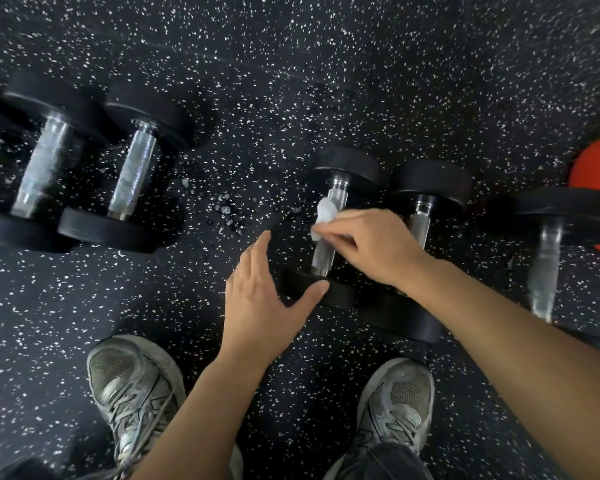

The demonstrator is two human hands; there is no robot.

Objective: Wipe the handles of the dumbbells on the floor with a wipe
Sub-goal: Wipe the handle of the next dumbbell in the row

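I take the third dumbbell (pixel 329 233), counting from the left edge, as my landmark. My right hand (pixel 371 247) sits over the middle of its handle, fingers curled around a crumpled white wipe (pixel 324 216) that is pressed against the knurled steel. My left hand (pixel 267 292) is released, fingers straight, the thumb resting on the near weight head of that same dumbbell, which I read as bracing.

I see several risks. The heads are round, so a hard stroke along the bar could roll the landmark dumbbell into the fourth dumbbell (pixel 420 251), which lies just beside it on its right; my knuckles sit in that narrow gap and could get pinched. With the brace being only a thumb, I judge it weak. The wipe is bunched small, so it may cover only the top of the bar and miss the underside. Rough knurling could also shred it.

Left of the landmark, loose dark crumbs (pixel 227 213) lie on the speckled floor (pixel 291 81); a dropped wipe would pick them up. My shoes (pixel 132 389) stand near the landmark's closer head.
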